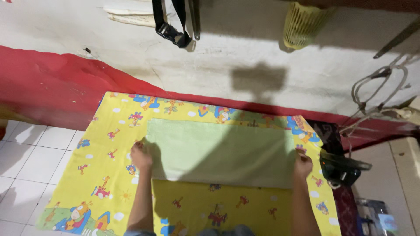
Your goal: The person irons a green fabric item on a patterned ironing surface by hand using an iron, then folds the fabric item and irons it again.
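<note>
A pale green cloth [218,150] lies flat on a yellow sheet [109,175] printed with cartoon animals. My left hand [141,156] rests on the cloth's left edge, fingers curled over it. At the right edge my right hand [302,164] pinches the cloth near its lower corner. Both forearms reach up from the bottom of the view. The cloth looks folded into a wide rectangle, its near edge running straight between my hands.
The yellow sheet covers a board standing against a white and red wall [52,83]. A dark iron [339,168] sits at the right end. White floor tiles [30,153] lie left. Straps [173,26], a yellow basket [302,24] and cords [376,91] hang on the wall.
</note>
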